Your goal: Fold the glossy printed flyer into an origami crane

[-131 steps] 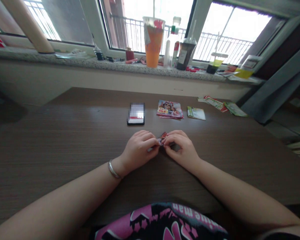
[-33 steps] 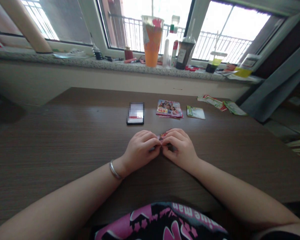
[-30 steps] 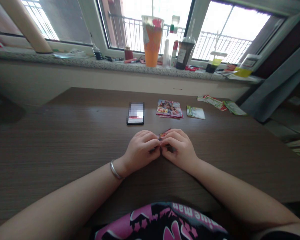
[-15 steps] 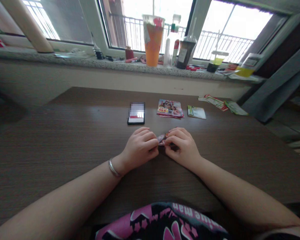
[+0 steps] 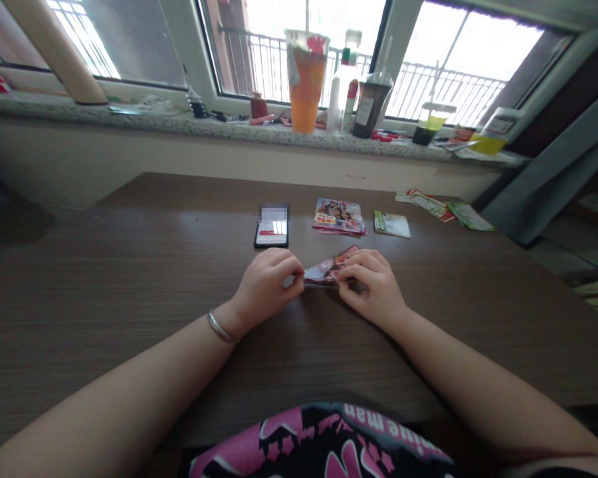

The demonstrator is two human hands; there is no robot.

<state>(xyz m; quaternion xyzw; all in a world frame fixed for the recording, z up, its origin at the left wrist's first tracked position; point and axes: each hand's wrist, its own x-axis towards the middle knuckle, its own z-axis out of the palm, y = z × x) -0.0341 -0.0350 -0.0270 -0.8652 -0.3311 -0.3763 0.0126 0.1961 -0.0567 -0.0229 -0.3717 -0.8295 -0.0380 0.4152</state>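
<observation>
A small folded piece of colourful printed paper (image 5: 325, 271) lies low over the brown wooden table (image 5: 129, 265), held between both hands. My left hand (image 5: 265, 285), with a silver bangle at the wrist, pinches its left end with curled fingers. My right hand (image 5: 371, 285) pinches its right end, fingers bent over it. The paper shows as a flattened strip with a point sticking up toward the far side.
A phone (image 5: 272, 228) lies just beyond my hands, then a stack of printed leaflets (image 5: 339, 217), a green leaflet (image 5: 391, 224) and more papers (image 5: 428, 203) at the far right. The stone windowsill (image 5: 179, 123) holds an orange cup (image 5: 305, 81), bottles and small items.
My hands have drawn apart sideways, and the folded paper, earlier almost hidden between the fingertips, now shows as a longer strip between them.
</observation>
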